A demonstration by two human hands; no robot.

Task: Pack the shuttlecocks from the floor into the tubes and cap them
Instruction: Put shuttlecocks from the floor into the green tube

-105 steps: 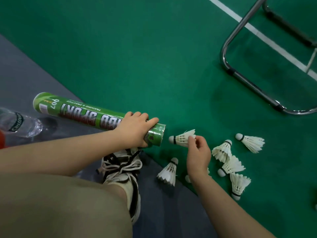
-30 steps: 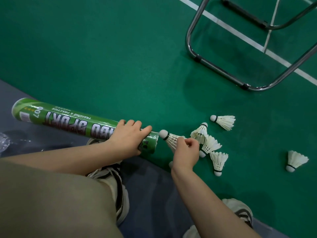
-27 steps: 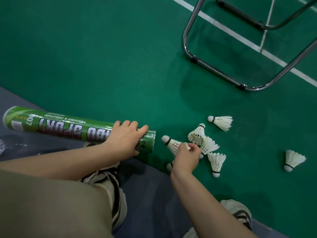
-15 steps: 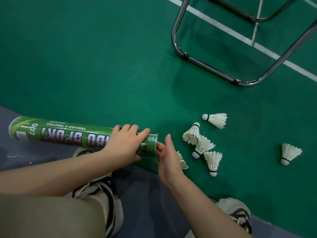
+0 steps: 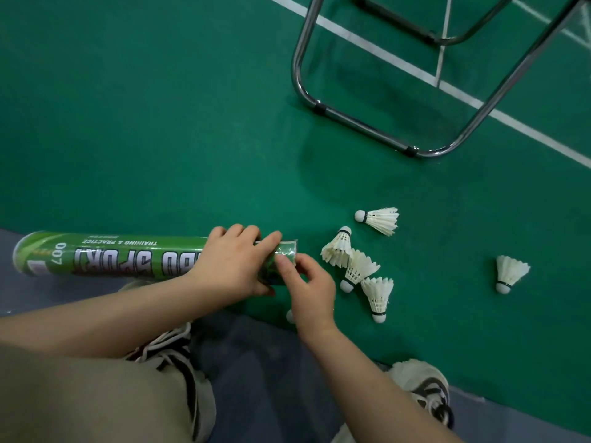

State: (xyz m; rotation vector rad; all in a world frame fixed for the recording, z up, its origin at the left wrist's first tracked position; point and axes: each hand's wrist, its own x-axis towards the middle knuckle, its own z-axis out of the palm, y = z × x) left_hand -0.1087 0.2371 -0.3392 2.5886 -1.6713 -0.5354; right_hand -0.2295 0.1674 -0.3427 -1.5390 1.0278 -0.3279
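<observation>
One shuttlecock, pinched moments ago, is now hidden, likely pushed inside the green tube [image 5: 128, 257] gripped by the left hand [image 5: 236, 263]. Whether the right hand [image 5: 308, 290], set at the tube's mouth, still grasps anything cannot be told. Loose shuttlecocks [image 5: 377, 220] are left on the floor [image 5: 160, 123].

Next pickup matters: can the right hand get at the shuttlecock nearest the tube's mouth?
Probably yes. The right hand is at the mouth of the tube, and that shuttlecock lies close beside it on bare green floor, with nothing between them.

Green court floor [image 5: 160, 123], chrome chair frame [image 5: 361, 121]
</observation>
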